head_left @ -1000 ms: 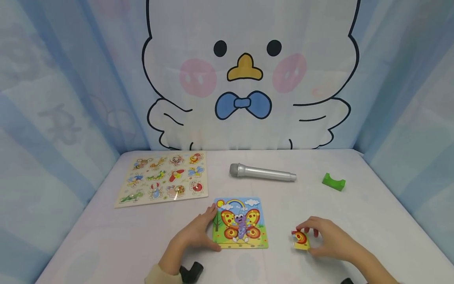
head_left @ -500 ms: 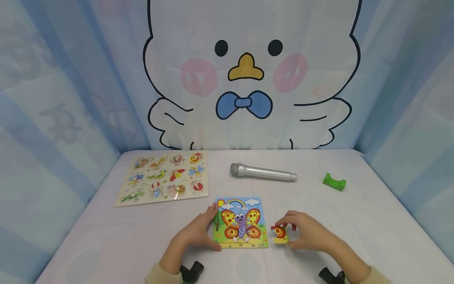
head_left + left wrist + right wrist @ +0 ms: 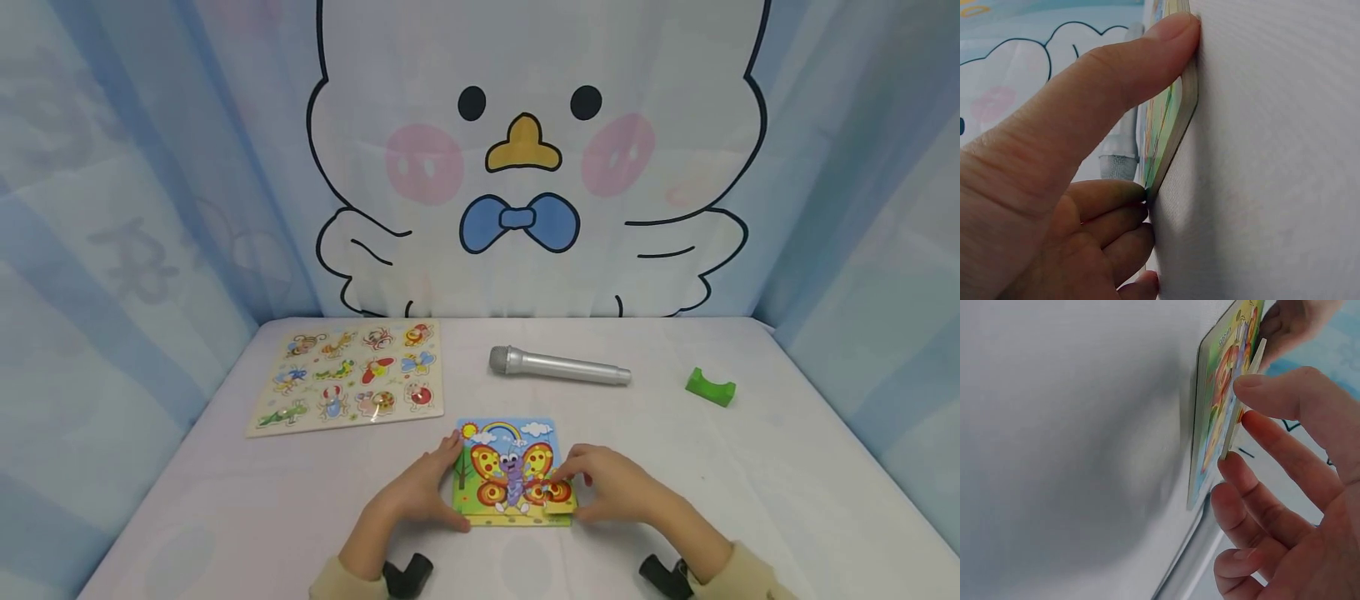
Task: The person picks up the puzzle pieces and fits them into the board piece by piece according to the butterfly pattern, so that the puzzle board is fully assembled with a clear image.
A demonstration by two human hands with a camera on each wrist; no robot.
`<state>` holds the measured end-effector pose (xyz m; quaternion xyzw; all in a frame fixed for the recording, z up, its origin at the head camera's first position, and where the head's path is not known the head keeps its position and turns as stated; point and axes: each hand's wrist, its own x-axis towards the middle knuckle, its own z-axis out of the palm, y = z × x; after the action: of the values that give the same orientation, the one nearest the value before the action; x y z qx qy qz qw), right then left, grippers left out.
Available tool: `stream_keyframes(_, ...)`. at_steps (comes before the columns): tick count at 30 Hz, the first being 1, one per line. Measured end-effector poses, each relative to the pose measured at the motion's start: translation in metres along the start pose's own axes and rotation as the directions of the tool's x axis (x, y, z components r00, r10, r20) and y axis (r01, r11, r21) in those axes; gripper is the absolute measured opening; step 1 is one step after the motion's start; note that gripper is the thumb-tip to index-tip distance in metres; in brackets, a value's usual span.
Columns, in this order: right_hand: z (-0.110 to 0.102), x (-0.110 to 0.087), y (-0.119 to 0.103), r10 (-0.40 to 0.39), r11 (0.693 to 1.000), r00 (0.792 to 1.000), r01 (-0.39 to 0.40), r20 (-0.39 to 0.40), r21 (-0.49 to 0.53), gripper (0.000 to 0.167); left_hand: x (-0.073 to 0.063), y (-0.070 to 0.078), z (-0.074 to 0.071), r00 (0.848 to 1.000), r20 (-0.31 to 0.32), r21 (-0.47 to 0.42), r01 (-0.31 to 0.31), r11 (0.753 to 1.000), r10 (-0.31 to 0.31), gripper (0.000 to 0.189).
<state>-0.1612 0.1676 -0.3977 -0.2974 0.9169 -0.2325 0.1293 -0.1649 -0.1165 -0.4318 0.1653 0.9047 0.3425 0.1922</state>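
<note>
A small square butterfly jigsaw puzzle (image 3: pixel 480 498) lies flat on the white table. My left hand (image 3: pixel 416 492) holds its left side, thumb at the near corner and fingers at the far one; in the left wrist view the thumb (image 3: pixel 1141 69) presses the board's edge. Over the puzzle's lower right, my right hand (image 3: pixel 618 487) pinches a loose puzzle piece (image 3: pixel 558 505) with a red-and-yellow ring pattern. The right wrist view shows that piece (image 3: pixel 1235 428) edge-on between thumb and fingertips, tilted slightly off the board's face. Whether its lower edge touches the board, I cannot tell.
Behind on the left lies a larger wooden insect puzzle board (image 3: pixel 322 425). A silver toy microphone (image 3: pixel 558 367) lies beyond the butterfly puzzle, and a green curved block (image 3: pixel 710 387) is at the right rear. A printed cartoon curtain (image 3: pixel 517 275) stands behind the table.
My right hand has carried the puzzle piece leftward from the bare table to over the butterfly puzzle's lower right. The left hand keeps its place on the board.
</note>
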Motion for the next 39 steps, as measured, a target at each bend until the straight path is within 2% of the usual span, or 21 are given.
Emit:
stream_keyframes(12, 0.012, 0.018, -0.01, -0.013, 0.999, 0.999, 0.015, 0.05, -0.05, 0.038, 0.0, -0.001, 0.001, 1.0, 0.009, -0.004, -0.001, 1.0, 0.001, 0.109)
stream_keyframes(18, 0.016, 0.022, -0.015, 0.019, 0.996, 0.999, -0.014, 0.048, -0.093, 0.033, 0.0, -0.004, 0.001, 1.0, 0.005, 0.0, -0.009, 1.0, 0.009, 0.11)
stream_keyframes(27, 0.019, 0.024, -0.018, 0.047, 0.997, 0.998, -0.044, 0.033, -0.07, 0.032, -0.004, -0.002, -0.002, 1.0, 0.001, 0.005, -0.003, 1.0, 0.003, 0.109)
stream_keyframes(34, 0.018, 0.021, -0.013, -0.008, 0.999, 0.999, 0.01, 0.046, -0.044, 0.035, -0.002, -0.002, -0.002, 1.0, 0.004, 0.006, -0.017, 1.0, 0.017, 0.109)
stream_keyframes(39, 0.017, 0.015, -0.009, -0.014, 1.0, 0.999, 0.014, 0.04, 0.001, 0.035, -0.003, -0.001, -0.001, 1.0, 0.006, 0.009, -0.016, 1.0, 0.016, 0.109)
